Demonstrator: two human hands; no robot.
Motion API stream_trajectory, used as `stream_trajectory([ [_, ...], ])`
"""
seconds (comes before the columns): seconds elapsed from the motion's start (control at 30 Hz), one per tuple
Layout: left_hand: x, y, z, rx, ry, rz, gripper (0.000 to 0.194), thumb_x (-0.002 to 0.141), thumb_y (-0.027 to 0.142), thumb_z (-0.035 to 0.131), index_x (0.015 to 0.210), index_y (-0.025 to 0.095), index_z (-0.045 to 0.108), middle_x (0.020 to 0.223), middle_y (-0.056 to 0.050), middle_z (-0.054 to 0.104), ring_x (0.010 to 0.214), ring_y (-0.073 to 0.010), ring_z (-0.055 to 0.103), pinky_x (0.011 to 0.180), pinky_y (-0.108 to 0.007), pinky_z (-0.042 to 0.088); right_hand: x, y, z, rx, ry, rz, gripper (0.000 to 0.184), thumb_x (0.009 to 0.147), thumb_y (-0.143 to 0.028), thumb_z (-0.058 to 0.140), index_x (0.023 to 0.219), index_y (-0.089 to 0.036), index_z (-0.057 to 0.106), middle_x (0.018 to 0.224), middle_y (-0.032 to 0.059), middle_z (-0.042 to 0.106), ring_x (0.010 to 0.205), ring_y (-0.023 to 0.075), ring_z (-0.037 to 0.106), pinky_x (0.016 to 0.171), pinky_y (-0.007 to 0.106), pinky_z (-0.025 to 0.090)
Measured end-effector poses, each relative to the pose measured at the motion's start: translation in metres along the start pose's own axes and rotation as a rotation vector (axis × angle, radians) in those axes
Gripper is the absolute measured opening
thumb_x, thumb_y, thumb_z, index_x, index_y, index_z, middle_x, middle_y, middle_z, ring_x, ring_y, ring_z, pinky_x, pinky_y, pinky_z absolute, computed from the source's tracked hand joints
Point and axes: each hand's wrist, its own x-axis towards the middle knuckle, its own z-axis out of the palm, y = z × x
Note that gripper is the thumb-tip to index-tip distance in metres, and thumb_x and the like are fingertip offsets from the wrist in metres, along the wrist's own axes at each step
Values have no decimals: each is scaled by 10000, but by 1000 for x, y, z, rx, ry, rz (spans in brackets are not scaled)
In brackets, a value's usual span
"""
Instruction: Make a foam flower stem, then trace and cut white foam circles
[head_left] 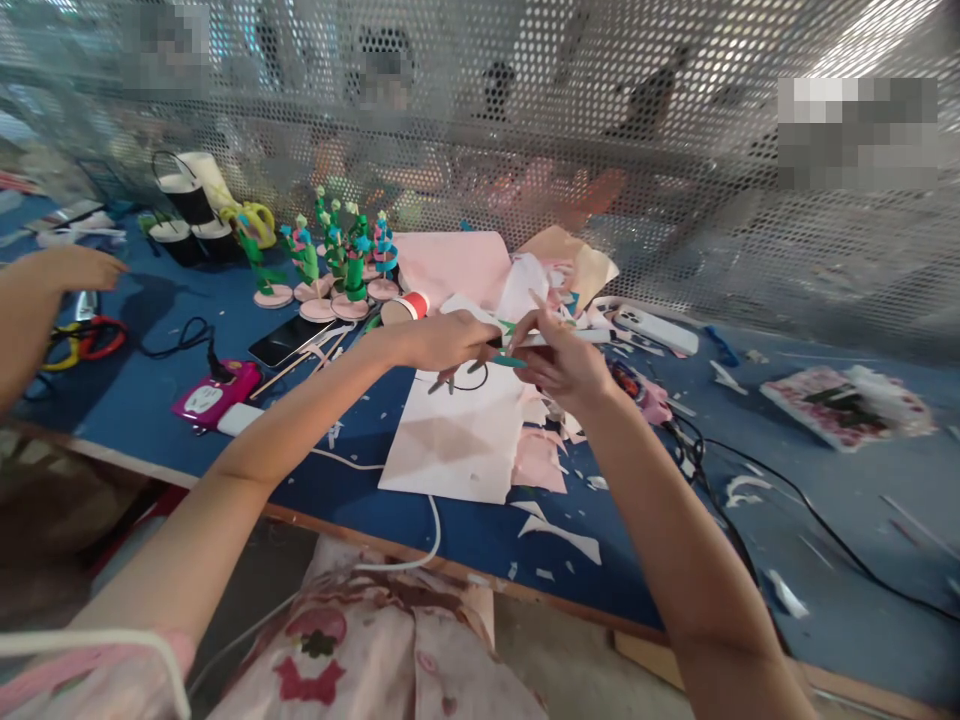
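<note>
My left hand (450,342) is closed, with its fingers pinched at a small dark thing. Facing it, my right hand (559,360) has its thumb and fingers curled together, the index finger raised. A narrow green piece (510,361) shows between the two hands, with white material beside it; what each hand grips is mostly covered by fingers. Below my left hand hangs a thin black loop (474,384). Both hands are above a white sheet (457,450) on the blue table (337,400). A red-and-white paper cup (409,308) lies on its side near my left wrist.
Green and blue paper plants (349,265) on pink discs stand at the back left, near black-and-white baskets (187,215). Around lie a phone (289,342), a magenta box (217,395), scissors (94,338), paper scraps (562,535) and black cables (795,490). Another person's hand (82,270) is at left.
</note>
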Motion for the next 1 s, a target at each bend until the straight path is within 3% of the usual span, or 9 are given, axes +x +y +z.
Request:
stream_trajectory([
  [0.07,-16,-5,-19,-63,-32,14,174,856,197,394,692,168,444,416,60,434,367,-73,483,485,-199,380,-7,-16,-16,-8,61,-74,410,668,-591,633,563,-220,494,280,-106,257,251,34,176,315,198,143],
  [0.13,-34,-17,-42,-165,99,-29,174,864,241,404,707,175,437,442,65,418,355,-72,468,478,-208,385,-15,-36,-39,-39,202,-246,385,667,-525,674,522,-223,483,278,-90,314,240,29,150,311,217,115],
  [0.23,-47,-41,-65,-247,520,-157,241,910,282,295,707,191,388,441,82,285,393,-100,502,544,-246,435,-23,-56,-65,-112,439,-413,345,696,-515,666,509,-249,550,248,-73,238,254,56,160,325,254,118],
  [0.3,-38,-57,-62,-62,772,-328,228,915,282,279,772,177,421,531,33,425,558,-133,583,637,-273,459,-20,-55,-68,-166,496,-399,346,684,-543,662,513,-255,575,270,-57,289,269,73,232,330,260,148],
  [0.37,-18,-73,-47,219,760,-458,179,861,307,433,915,141,469,776,-70,586,861,-210,612,792,-323,453,-10,-45,-61,-272,463,-321,369,636,-583,676,540,-235,596,322,-36,427,268,74,304,317,256,159],
  [0.43,4,-86,-25,396,639,-534,414,778,313,564,1082,62,437,1031,-200,582,1047,-297,551,872,-362,425,0,-31,-51,-361,318,-214,426,592,-633,671,598,-210,619,333,-31,471,265,85,366,306,244,207],
  [0.57,27,-104,3,485,502,-623,528,761,250,539,1178,-30,379,1097,-275,552,1089,-345,529,904,-383,399,11,-14,-39,-530,231,-139,491,620,-670,621,609,-179,624,372,-17,517,323,79,447,351,221,322],
  [0.87,7,-105,-21,372,291,-706,755,556,281,680,1163,-57,385,1062,-291,558,1023,-383,563,819,-358,441,14,-4,-48,-576,217,-106,481,621,-649,633,614,-168,640,386,-17,522,352,73,456,369,199,343],
  [1.0,3,-92,-28,181,442,-590,757,501,306,743,1119,74,373,1025,-184,570,997,-330,571,805,-369,459,17,2,-50,-574,209,-90,472,620,-637,641,633,-165,647,394,-20,531,355,67,456,368,191,347],
])
